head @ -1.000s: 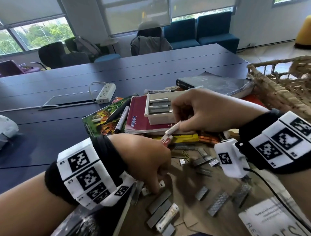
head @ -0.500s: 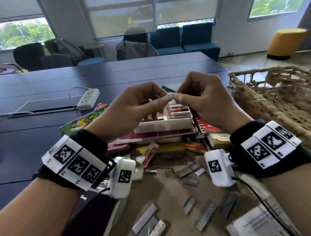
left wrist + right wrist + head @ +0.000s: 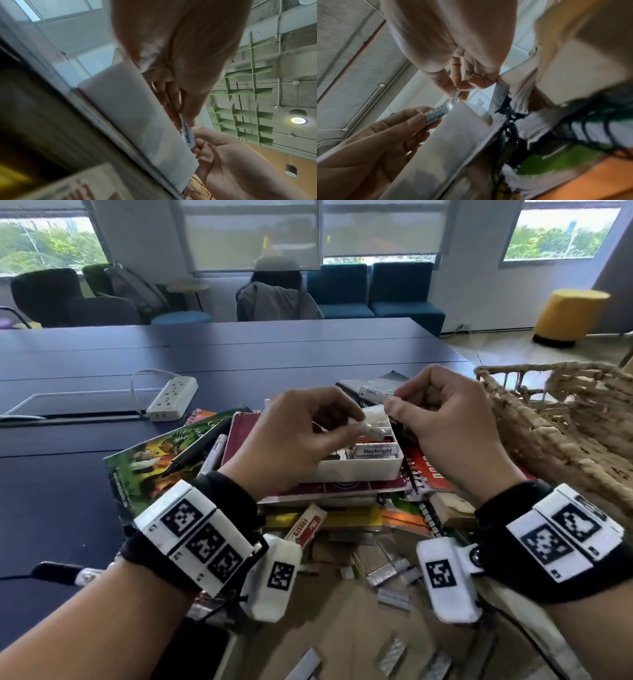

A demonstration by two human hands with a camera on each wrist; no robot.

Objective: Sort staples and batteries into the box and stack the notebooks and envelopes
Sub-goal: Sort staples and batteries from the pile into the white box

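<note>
Now both hands hover over the white box [image 3: 359, 470], which sits on the stacked notebooks [image 3: 246, 433]. Left hand [image 3: 291, 440] fingers pinch one battery [image 3: 371, 430] just above the box; right hand [image 3: 445, 419] fingers pinch another battery [image 3: 375, 394] higher up. Battery sorting looks underway. Next, each needs lowering beside the battery lying inside [image 3: 376, 450]. Staples [image 3: 387, 571] lie loose on the worktop [image 3: 102, 378].

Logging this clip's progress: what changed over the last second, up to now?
The left hand rose from the scattered staples carrying a battery to the white box. The right hand now pinches its own battery, tilted away above the box. Box, notebooks, and basket stayed put.
</note>
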